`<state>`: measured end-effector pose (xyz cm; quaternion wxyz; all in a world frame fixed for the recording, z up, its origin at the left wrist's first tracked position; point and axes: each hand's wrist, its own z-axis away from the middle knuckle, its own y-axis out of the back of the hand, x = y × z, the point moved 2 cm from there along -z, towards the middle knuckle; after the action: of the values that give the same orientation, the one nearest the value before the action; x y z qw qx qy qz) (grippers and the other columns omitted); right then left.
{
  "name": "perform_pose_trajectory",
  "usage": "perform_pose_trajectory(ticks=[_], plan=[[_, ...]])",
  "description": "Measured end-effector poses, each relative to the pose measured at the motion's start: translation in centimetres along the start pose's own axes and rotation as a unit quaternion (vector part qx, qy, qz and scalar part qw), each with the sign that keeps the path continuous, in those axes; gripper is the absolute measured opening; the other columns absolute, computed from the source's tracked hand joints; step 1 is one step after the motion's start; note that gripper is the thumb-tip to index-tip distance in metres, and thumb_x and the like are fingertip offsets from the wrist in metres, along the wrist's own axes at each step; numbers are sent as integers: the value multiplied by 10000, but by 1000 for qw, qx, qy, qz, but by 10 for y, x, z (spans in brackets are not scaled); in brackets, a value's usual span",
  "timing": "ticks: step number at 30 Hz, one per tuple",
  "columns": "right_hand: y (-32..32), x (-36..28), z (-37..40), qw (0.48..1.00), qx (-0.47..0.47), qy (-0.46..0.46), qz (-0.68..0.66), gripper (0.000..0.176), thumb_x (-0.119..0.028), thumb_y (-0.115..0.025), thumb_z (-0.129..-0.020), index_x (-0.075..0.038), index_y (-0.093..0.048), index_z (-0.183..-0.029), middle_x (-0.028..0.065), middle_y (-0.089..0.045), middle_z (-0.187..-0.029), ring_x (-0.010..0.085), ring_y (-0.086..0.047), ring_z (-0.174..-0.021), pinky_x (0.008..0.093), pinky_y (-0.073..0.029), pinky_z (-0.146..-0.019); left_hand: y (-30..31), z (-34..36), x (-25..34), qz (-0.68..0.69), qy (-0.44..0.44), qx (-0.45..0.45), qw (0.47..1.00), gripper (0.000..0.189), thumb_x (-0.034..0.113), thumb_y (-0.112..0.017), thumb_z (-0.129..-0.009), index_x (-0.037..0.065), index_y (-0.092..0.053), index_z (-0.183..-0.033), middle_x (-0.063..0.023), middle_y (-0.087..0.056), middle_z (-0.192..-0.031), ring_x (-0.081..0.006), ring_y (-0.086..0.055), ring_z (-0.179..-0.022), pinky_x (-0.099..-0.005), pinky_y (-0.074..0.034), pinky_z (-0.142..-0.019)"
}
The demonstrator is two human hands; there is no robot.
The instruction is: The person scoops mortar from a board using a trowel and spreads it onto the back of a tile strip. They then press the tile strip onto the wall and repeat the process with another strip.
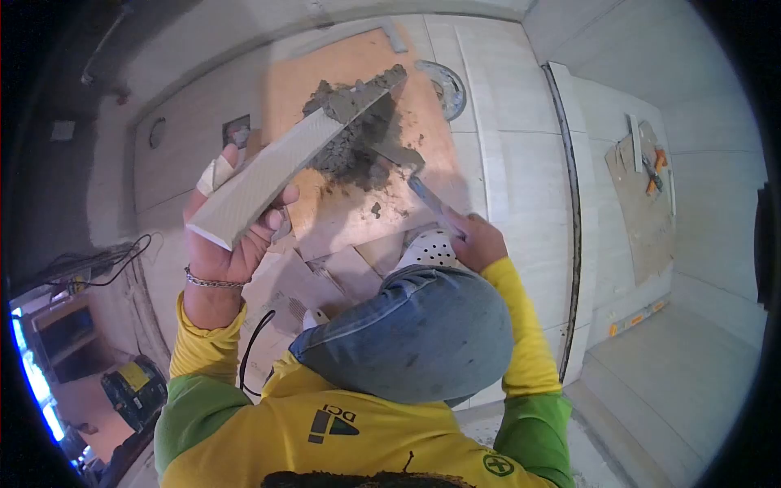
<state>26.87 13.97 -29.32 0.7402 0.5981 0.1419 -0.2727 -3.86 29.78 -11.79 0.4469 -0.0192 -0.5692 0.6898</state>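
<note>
My left hand, with tape on one finger and a chain bracelet at the wrist, grips a long pale tile strip near its close end. The strip slants up to the right, and grey mortar coats its far end. In my right hand is a trowel, held by its handle. The trowel's smeared blade points into the mortar heap below the strip. That heap lies on an orange-brown board on the floor. Whether the blade carries mortar is hard to tell.
A round grey disc-like thing lies at the board's right edge. Farther right, orange-handled tools rest on a brown sheet. A yellow level lies below them. Black cables and a dark box are at left.
</note>
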Motion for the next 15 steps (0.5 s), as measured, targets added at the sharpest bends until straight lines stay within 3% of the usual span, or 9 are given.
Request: perform_pose_trajectory(ticks=[2,4,5,8,10,11,13,15], plan=[[1,-8,-26,999,-10,24,29,513,-176,-564,-803,-285,-525,-1303,137,-598,-880,340,-614,-801,424,-509,-735,0,6,3,-1,1,11,1000,436,308,-411,-947,-10,-474,-1240,-282,-583,-1103,-407,-644,-851,-391,-592,-626],[2,-16,-46,998,-34,45,39,567,-153,-574,-765,-300,-520,-1310,133,-600,-917,321,-619,-821,409,-514,-749,4,12,1,30,-14,-16,999,517,315,-407,-959,-141,-465,-1196,-327,-592,-1076,-428,-658,-847,-380,-616,-611],[4,-20,-51,997,-37,49,38,567,-153,-574,-765,-300,-520,-1310,133,-600,-917,321,-619,-821,409,-514,-749,13,13,1,30,-17,-12,999,517,315,-407,-959,-141,-465,-1196,-327,-592,-1076,-428,-658,-847,-380,-616,-611],[6,-22,-61,990,-60,58,111,530,-136,-514,-827,-327,-501,-1320,143,-600,-920,329,-623,-839,416,-512,-759,29,9,-4,43,11,-23,999,470,301,-412,-955,-94,-501,-1194,-303,-611,-1057,-395,-671,-817,-378,-614,-604],[-7,-17,-65,983,-58,64,163,533,-116,-489,-851,-342,-482,-1333,133,-600,-963,307,-625,-883,411,-517,-776,32,7,-6,76,6,25,997,436,286,-418,-953,-77,-526,-1169,-282,-623,-1051,-366,-676,-810,-372,-612,-605],[-11,-15,-66,983,-57,64,165,533,-116,-489,-851,-342,-482,-1333,133,-600,-963,307,-625,-883,411,-517,-776,31,6,-6,77,5,23,997,436,286,-418,-953,-77,-526,-1169,-282,-623,-1051,-366,-676,-810,-372,-612,-605],[-12,-25,-69,973,-53,65,217,586,-92,-498,-814,-353,-475,-1339,109,-588,-987,279,-617,-926,395,-519,-780,27,7,-5,79,-7,-22,997,343,265,-453,-947,3,-546,-1148,-221,-618,-1092,-350,-668,-880,-413,-608,-720],[3,-35,-69,965,-80,61,244,588,-96,-502,-816,-359,-469,-1341,112,-585,-988,272,-610,-950,397,-518,-788,24,7,-6,72,-7,-20,997,350,270,-452,-948,5,-544,-1157,-224,-623,-1080,-347,-674,-857,-403,-614,-687]])
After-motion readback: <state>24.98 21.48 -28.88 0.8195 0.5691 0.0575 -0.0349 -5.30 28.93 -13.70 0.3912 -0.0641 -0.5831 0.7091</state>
